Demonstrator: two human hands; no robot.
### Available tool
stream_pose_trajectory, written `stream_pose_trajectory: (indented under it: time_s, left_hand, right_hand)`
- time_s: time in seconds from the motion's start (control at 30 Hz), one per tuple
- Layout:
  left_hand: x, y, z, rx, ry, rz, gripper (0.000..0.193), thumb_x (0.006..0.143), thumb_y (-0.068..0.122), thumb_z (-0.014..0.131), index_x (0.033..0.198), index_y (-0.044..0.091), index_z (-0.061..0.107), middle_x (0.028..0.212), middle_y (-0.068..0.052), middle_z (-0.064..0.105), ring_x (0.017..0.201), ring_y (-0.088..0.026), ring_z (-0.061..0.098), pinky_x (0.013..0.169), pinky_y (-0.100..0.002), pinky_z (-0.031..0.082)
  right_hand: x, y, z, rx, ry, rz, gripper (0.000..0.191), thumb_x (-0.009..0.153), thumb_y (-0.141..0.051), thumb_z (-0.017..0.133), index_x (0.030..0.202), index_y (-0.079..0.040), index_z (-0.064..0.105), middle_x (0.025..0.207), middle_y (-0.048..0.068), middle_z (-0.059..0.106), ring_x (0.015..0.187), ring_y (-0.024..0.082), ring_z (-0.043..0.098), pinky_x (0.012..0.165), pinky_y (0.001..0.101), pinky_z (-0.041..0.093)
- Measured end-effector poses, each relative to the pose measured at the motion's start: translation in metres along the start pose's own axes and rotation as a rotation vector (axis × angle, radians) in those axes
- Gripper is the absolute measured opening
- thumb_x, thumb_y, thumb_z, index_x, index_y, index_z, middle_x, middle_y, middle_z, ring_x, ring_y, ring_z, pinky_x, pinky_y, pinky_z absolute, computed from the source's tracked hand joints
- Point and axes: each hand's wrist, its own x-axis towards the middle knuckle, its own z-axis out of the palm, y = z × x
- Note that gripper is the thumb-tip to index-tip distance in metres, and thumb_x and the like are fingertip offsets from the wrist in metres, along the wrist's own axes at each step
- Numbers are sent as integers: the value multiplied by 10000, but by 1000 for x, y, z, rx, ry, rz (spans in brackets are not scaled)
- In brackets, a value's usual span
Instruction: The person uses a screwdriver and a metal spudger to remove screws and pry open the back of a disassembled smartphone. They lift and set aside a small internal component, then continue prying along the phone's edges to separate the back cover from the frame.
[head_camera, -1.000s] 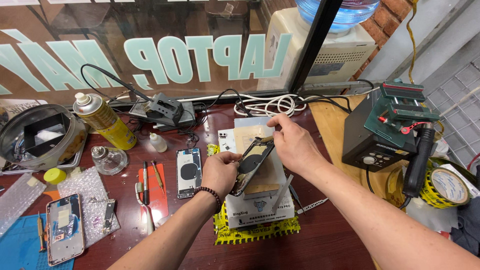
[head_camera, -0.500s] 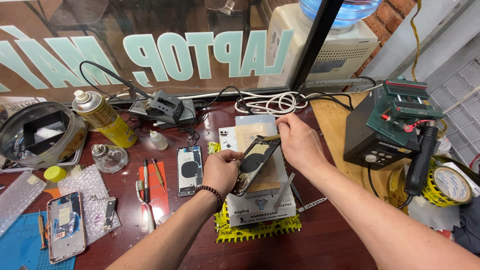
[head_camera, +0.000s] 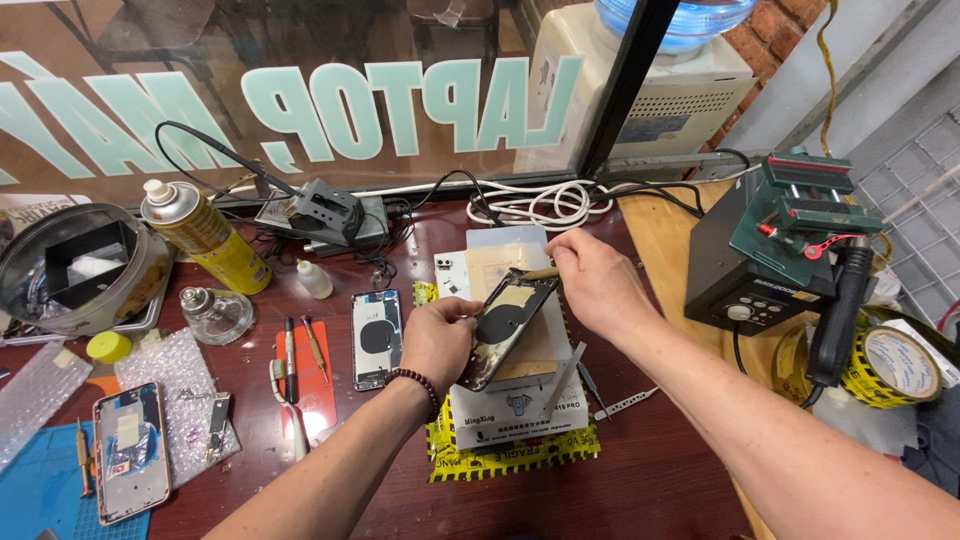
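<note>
Head view: we see a round metal tin (head_camera: 60, 300) with a black box inside.
Our left hand (head_camera: 437, 340) grips a tilted dark phone frame (head_camera: 505, 327); our right hand (head_camera: 598, 282) pinches a thin tool (head_camera: 540, 273).

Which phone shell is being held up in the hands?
The dark phone shell in the middle, tilted up in the left hand. The other two phone shells lie flat on the table, untouched.

A yellow spray can (head_camera: 205, 237) stands at the back left beside a round tin (head_camera: 75, 268). A second phone housing (head_camera: 376, 339) lies flat near a red mat (head_camera: 312, 385) with tools. A tape roll (head_camera: 892, 365) sits far right, beside a dark station (head_camera: 765, 265).
</note>
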Motion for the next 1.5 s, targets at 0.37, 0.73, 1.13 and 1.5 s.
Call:
stream_pose_trajectory:
  time_s: [0.37, 0.73, 1.13, 1.5]
  left_hand:
    - [-10, 16, -4, -17, -50, -110, 225, 959, 76, 598, 1087, 31, 778, 842, -98, 775, 639, -123, 687, 574, -294, 548]
    - [-7, 11, -2, 125, 37, -14, 241, 906, 85, 640, 1091, 75, 794, 806, -107, 768, 649, -142, 699, 610, -295, 545]
    - [-9, 18, -3, 236, 55, -44, 292, 873, 104, 612, 1096, 121, 800, 865, -101, 780, 751, -182, 742, 725, -309, 567]
    - [-22, 29, 2, 253, 88, -113, 271, 901, 143, 613, 1103, 165, 792, 915, -107, 794, 820, -219, 769, 787, -348, 581]
  right_hand:
    - [-2, -5, -8, 27, -156, -9, 272, 937, -177, 553, 1190, -114, 630, 936, 152, 746, 901, 290, 731, 836, 402, 549]
    - [-3, 15, -16, 306, -43, 138, 234, 993, -243, 592, 1112, -76, 704, 840, 88, 701, 708, 167, 660, 652, 321, 546]
    - [-13, -13, -21, 51, 65, -15, 196, 908, -238, 689, 991, -68, 742, 845, 113, 755, 746, 260, 731, 681, 375, 567]
    - [-15, -32, -6, -137, 28, 38, 214, 930, -260, 626, 953, -72, 724, 834, 162, 748, 828, 353, 727, 763, 453, 549]
